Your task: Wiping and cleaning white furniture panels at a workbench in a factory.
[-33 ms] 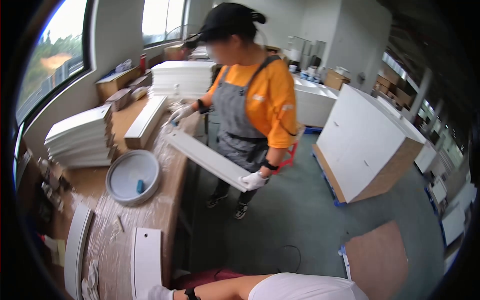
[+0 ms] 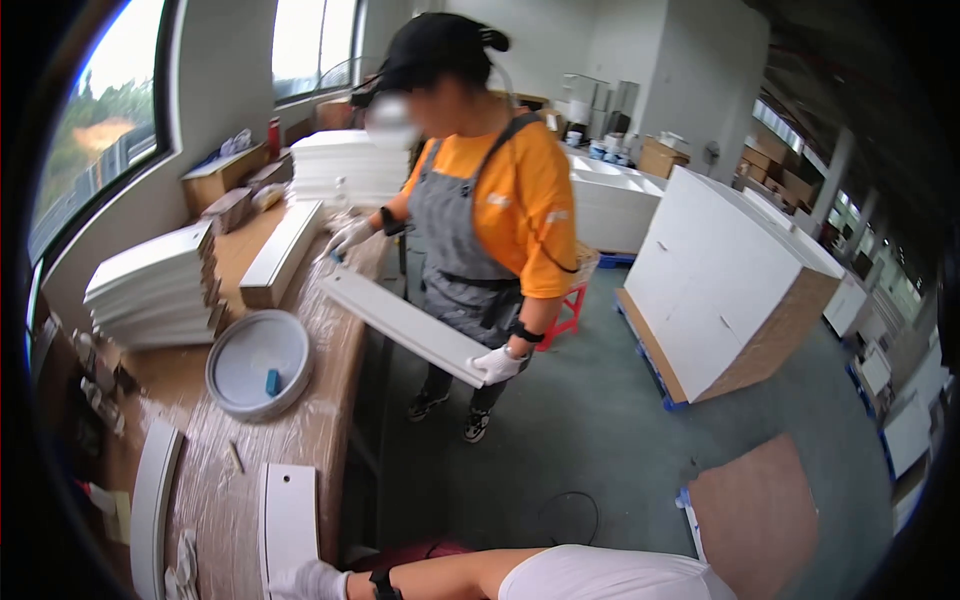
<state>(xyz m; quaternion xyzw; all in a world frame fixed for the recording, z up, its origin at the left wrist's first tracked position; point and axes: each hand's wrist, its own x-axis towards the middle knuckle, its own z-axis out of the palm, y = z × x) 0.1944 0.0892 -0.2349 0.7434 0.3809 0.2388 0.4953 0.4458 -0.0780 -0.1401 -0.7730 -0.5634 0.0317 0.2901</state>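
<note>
A white-gloved hand, my right hand (image 2: 312, 580), touches the lower right part of a white panel (image 2: 289, 520) with a small hole near its far end. Its fingers are partly cut off by the lower edge, so whether they grip cannot be made out. My left hand is out of view. Left of the panel lie another long white panel (image 2: 155, 505) and a crumpled white glove or cloth (image 2: 183, 560). Farther up the table stands a round grey basin (image 2: 240, 370) with a blue sponge (image 2: 272, 381) inside.
Across the table corner a co-worker (image 2: 480, 200) in an orange shirt and grey apron holds a white panel (image 2: 410, 325) in gloved hands. White panels are stacked (image 2: 160, 290) by the window. A large white cabinet (image 2: 720, 285) stands on a pallet at right.
The view has shifted slightly, moving most things a little left and down. More of my right glove shows on the panel. The co-worker still holds the other panel.
</note>
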